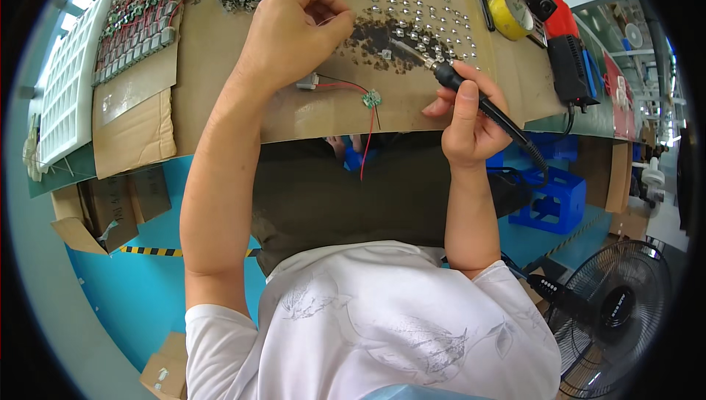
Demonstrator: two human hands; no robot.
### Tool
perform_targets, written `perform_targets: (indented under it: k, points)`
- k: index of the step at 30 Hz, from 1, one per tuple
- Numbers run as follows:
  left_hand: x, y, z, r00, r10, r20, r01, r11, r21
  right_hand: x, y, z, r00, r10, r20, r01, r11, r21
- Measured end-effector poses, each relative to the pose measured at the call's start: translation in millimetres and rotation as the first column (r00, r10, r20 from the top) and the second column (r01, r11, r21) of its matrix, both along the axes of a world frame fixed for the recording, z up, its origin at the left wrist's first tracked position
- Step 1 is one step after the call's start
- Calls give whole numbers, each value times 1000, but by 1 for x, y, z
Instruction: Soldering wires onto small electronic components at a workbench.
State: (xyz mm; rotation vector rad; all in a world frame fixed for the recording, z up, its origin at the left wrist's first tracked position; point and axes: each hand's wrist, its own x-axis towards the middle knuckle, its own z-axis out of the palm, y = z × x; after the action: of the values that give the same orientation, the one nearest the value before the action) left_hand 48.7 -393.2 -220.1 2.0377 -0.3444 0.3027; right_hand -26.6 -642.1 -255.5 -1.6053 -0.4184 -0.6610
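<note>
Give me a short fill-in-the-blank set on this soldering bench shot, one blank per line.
1. The right hand grips a black soldering ____.
2. The small circuit board near the bench edge is ____ in colour.
3. The roll of tape at the far right of the bench is ____.
4. The left hand is closed in a ____ above the wired connector.

Missing words: iron; green; yellow; fist

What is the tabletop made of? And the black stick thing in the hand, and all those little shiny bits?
The tabletop cover looks like brown cardboard: matte, with cut edges. The soldering iron in the right hand seems to have a black plastic or rubber handle and a metal tip. The small shiny pieces look like bare metal, since they glint silver.
</note>
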Motion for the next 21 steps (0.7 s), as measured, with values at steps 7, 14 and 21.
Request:
perform_targets:
  k: [7, 14, 21]
  points:
    - [-6, -1, 0, 989, -58, -135, 65, 997, 49, -4, 4, 0, 996, -85, -17, 84, 996, -37]
    - [-8, -3, 2, 979, -75, -188, 88, 994, 62, -3, 1, -3, 994, -104, -24, 100, 989, -112]
    - [-7, -6, -1, 981, -106, -160, 122, 988, 96, -1, 4, 0, 992, -122, 26, 124, 980, -155]
